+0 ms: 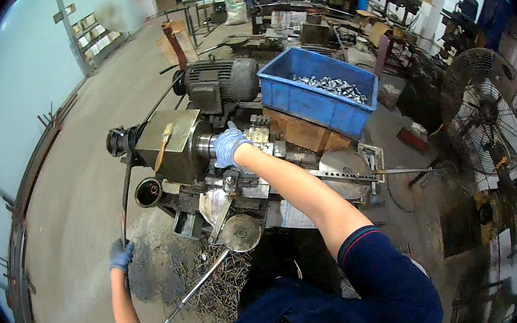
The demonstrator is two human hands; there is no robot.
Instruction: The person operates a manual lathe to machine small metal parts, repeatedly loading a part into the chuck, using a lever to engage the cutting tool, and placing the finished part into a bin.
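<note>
My left hand [121,255], in a blue-grey glove, is closed round the lower end of a long dark lever rod [125,204]. That rod runs up to the left end of a small lathe's boxy headstock [170,130]. Reaching across the machine, my right hand [230,147] in a blue glove is at the bright round spindle nose [205,147]. Its fingers look curled, one pointing upward; what they hold, if anything, is hidden behind the glove. A wooden-handled brush [164,147] lies on the headstock's flat top.
Behind the lathe sit a ribbed electric motor [221,80] and a blue crate [322,107] with many small metal parts. A round plate [241,232] and a long bright rod [190,293] project toward me above metal scrap [217,279]. A large fan [486,112] stands right.
</note>
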